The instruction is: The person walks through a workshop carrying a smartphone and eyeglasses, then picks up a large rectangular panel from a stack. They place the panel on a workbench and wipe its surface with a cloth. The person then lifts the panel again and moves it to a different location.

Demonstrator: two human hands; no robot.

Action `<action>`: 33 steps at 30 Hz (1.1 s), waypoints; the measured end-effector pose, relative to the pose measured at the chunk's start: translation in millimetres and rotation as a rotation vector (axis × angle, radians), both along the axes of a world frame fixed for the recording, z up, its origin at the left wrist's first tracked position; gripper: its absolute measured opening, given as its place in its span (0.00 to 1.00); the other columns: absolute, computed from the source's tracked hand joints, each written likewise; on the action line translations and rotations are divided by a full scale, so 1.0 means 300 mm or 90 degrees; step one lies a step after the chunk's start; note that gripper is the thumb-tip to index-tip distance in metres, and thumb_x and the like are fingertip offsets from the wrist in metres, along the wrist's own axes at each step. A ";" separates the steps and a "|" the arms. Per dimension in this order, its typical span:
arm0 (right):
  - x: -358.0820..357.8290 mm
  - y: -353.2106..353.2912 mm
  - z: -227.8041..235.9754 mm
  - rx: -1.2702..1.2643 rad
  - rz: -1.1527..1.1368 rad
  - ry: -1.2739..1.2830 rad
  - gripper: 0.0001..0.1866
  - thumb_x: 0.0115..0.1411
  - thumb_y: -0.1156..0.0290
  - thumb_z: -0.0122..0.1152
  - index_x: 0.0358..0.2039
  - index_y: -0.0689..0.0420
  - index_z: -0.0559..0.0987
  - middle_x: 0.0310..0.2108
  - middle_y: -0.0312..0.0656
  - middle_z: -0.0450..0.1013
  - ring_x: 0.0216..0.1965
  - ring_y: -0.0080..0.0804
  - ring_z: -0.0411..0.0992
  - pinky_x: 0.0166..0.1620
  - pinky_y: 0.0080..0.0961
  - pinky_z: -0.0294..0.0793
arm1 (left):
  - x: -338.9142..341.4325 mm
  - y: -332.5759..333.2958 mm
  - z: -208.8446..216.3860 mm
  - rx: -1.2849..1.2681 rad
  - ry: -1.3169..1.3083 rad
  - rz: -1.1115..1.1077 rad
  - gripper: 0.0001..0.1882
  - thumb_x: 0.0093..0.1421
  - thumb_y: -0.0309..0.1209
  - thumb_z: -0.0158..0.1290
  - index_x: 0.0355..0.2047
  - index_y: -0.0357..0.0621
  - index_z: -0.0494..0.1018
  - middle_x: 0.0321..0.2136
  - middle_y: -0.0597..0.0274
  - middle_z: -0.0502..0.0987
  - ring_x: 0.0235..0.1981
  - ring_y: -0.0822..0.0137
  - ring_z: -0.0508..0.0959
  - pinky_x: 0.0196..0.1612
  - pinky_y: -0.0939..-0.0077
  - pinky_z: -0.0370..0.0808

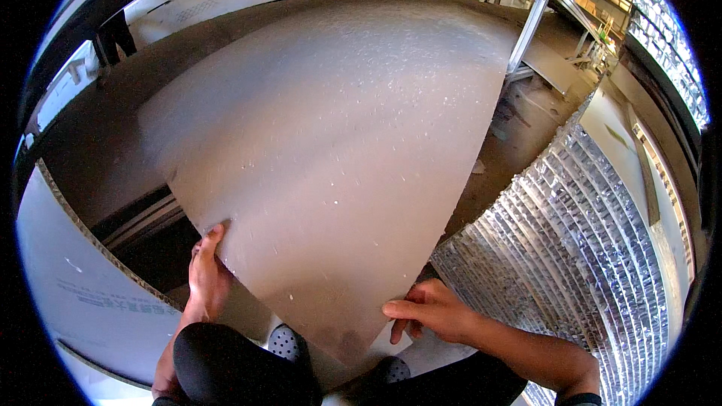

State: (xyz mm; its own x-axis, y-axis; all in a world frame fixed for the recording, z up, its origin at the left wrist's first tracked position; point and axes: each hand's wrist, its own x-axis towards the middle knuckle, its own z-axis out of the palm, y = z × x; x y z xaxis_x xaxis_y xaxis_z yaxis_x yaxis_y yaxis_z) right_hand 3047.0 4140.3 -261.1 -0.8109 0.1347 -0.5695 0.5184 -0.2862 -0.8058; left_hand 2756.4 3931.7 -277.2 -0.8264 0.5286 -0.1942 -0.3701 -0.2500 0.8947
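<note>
A large, smooth grey-beige board [338,158] fills the middle of the view, its near corner pointing down between my knees. White specks and short pale streaks lie across its surface. My left hand [208,267] grips the board's left edge, with the thumb on top and the other fingers partly hidden beneath. Close to the near corner, my right hand [430,311] holds the right edge between the thumb above and fingers curled under it. The board's far part lies under a metal frame.
On the right stands a stack of sheets [556,240] with ragged, shiny edges. A pale printed board [90,286] with a rough edge is at the left. Metal posts [526,34] rise beyond the board. My spotted shoes [289,344] are below the near corner.
</note>
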 end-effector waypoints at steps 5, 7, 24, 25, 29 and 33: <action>0.026 -0.010 0.017 0.045 0.000 0.031 0.27 0.61 0.50 0.59 0.38 0.68 0.79 0.30 0.44 0.78 0.28 0.29 0.79 0.23 0.21 0.71 | 0.042 -0.011 0.027 -0.006 0.010 -0.014 0.19 0.64 0.38 0.50 0.45 0.33 0.73 0.41 0.55 0.78 0.41 0.64 0.78 0.48 0.68 0.73; 0.026 -0.008 0.007 0.043 0.007 0.027 0.27 0.61 0.49 0.59 0.38 0.67 0.79 0.29 0.43 0.78 0.27 0.28 0.79 0.23 0.21 0.71 | 0.046 -0.009 0.039 -0.003 0.009 -0.010 0.19 0.64 0.38 0.50 0.46 0.33 0.73 0.40 0.55 0.78 0.41 0.64 0.78 0.49 0.68 0.73; 0.046 -0.017 -0.002 0.078 -0.016 0.004 0.27 0.60 0.46 0.59 0.22 0.60 0.79 0.16 0.38 0.75 0.18 0.18 0.65 0.23 0.21 0.64 | -0.037 -0.071 0.039 -0.082 0.151 0.074 0.18 0.66 0.43 0.48 0.45 0.41 0.73 0.35 0.65 0.78 0.32 0.72 0.77 0.35 0.75 0.73; 0.050 -0.010 -0.006 0.086 -0.004 -0.009 0.27 0.60 0.46 0.59 0.22 0.60 0.79 0.16 0.38 0.74 0.18 0.18 0.65 0.23 0.21 0.63 | -0.033 -0.060 0.043 -0.083 0.154 0.082 0.18 0.65 0.42 0.49 0.45 0.41 0.73 0.35 0.65 0.78 0.32 0.72 0.76 0.35 0.75 0.73; 0.060 -0.007 -0.027 0.077 -0.016 0.025 0.26 0.59 0.46 0.60 0.26 0.61 0.79 0.16 0.37 0.74 0.18 0.18 0.65 0.22 0.21 0.63 | -0.040 -0.031 0.040 -0.047 0.149 0.138 0.17 0.64 0.40 0.51 0.46 0.41 0.73 0.37 0.65 0.78 0.34 0.72 0.76 0.36 0.79 0.72; 0.008 -0.033 0.019 0.097 -0.034 -0.022 0.25 0.58 0.49 0.62 0.31 0.63 0.80 0.19 0.37 0.75 0.20 0.20 0.68 0.22 0.21 0.64 | -0.127 -0.128 -0.009 -0.053 0.193 0.157 0.18 0.64 0.38 0.51 0.48 0.40 0.73 0.39 0.63 0.77 0.38 0.69 0.76 0.39 0.74 0.73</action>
